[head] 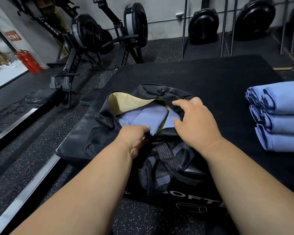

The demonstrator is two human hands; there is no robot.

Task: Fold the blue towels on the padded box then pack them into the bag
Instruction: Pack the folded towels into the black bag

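Pinching the bag (107, 116) rim, left hand (134, 138) (box (210, 78) reads "SOFT").

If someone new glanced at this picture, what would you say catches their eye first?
Probably the two bare hands at centre: the left hand pinches a blue towel inside the open black bag, while the right hand rests on its far rim. Next, the stack of folded towels at the right on the padded box.

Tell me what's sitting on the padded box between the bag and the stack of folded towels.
Nothing: in the head view, only bare black top of the padded box separates the bag from the stack of folded towels.
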